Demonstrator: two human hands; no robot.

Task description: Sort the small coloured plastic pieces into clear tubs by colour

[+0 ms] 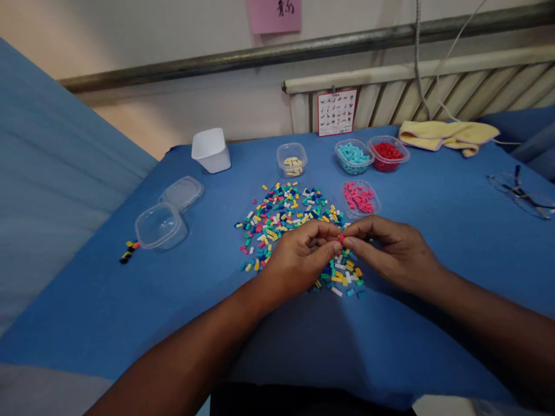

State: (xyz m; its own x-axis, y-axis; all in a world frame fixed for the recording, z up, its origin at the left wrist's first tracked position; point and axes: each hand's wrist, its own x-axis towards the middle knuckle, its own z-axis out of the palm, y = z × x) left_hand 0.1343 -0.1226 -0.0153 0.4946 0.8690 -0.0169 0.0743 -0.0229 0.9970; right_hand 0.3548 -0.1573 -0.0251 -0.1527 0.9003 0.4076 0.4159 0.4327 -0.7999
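Just right of centre, our left hand point(299, 254) and right hand point(392, 251) pinch a tiny red brick point(341, 238), presumably for precision.

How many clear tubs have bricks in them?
4: yellow bricks' tub, back centre; blue bricks' tub and red bricks' tub, back right; pink bricks' tub, just beyond the right hand. None seems hidden.

Before me a pale wall point(173, 34) carries a metal pipe point(243, 59) above a cream radiator point(390, 74), a pink note point(275, 17) over the pipe, a blue curtain point(52, 173) hanging left beside the blue-covered table point(468, 225), warm light tinting the wall there.
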